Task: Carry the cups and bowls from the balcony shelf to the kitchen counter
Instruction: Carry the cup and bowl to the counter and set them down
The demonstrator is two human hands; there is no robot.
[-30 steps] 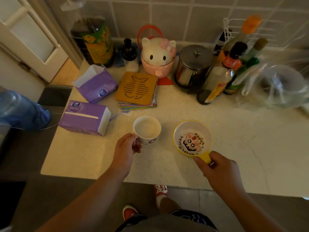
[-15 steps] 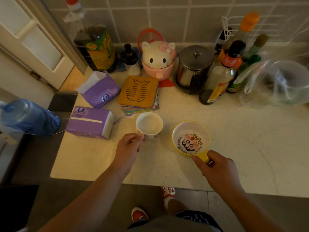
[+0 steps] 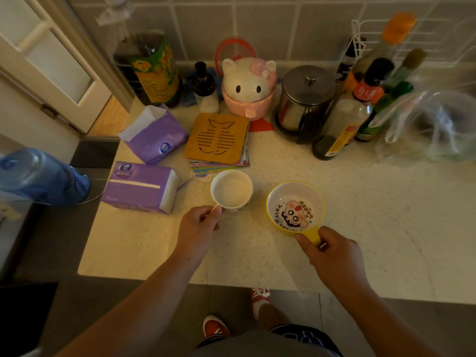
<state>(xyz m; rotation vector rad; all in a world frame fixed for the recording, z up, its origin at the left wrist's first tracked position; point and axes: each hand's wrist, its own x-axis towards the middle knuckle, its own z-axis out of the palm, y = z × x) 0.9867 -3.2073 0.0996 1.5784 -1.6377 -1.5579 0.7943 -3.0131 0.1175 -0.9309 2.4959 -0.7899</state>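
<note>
Left hand [image 3: 198,228]: grip closed on the handle of a white mug [image 3: 231,189], upright on the speckled tabletop [image 3: 386,215]. Right hand [image 3: 332,249]: grip pinching the yellow handle of a cartoon-printed bowl [image 3: 295,206], just right of the mug. Beyond: purple tissue pack [image 3: 140,188], fish-pattern wooden trivet [image 3: 217,137], cat-shaped jar [image 3: 248,86], steel canister [image 3: 305,97]

A home kitchen: tiled wall [image 3: 206,27], speckled counter [image 3: 386,202], oil bottle [image 3: 152,70], condiments.
</note>
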